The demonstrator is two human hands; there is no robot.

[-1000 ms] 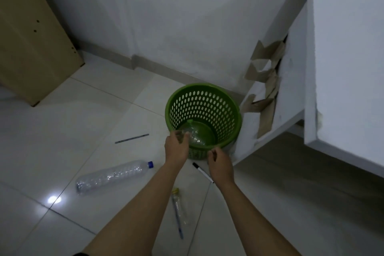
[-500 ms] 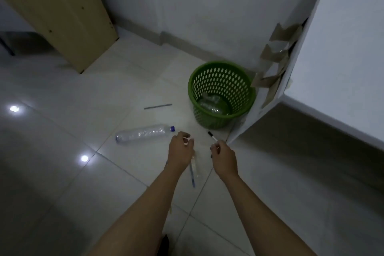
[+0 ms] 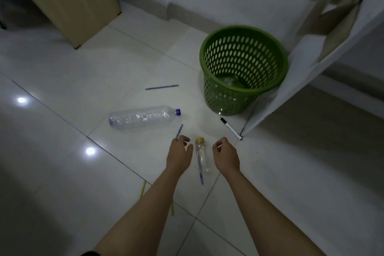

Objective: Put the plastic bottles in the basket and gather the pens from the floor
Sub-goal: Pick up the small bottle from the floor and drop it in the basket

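A green perforated basket point(image 3: 227, 102) stands on the white tiles, with a crushed clear bottle point(image 3: 230, 81) inside it. A large clear bottle point(image 3: 143, 118) with a blue cap lies to its left. A small clear bottle point(image 3: 200, 155) with a yellow cap lies between my hands, across a blue pen point(image 3: 201, 176). My left hand point(image 3: 179, 157) hangs just left of it, empty, fingers loosely curled, with the fingertips at the end of another blue pen point(image 3: 179, 130). My right hand point(image 3: 226, 157) hovers to its right, also empty.
A grey pen point(image 3: 162, 87) lies beyond the large bottle. A black marker point(image 3: 230, 129) lies by the corner of a white cabinet panel point(image 3: 295, 81). A yellow pencil point(image 3: 142, 189) shows beside my left forearm. A wooden board point(image 3: 68, 0) leans at the back left.
My hands have drawn back from the basket, where a bottle now lies, and hover on either side of the small bottle. The view has pulled back and now takes in more floor.
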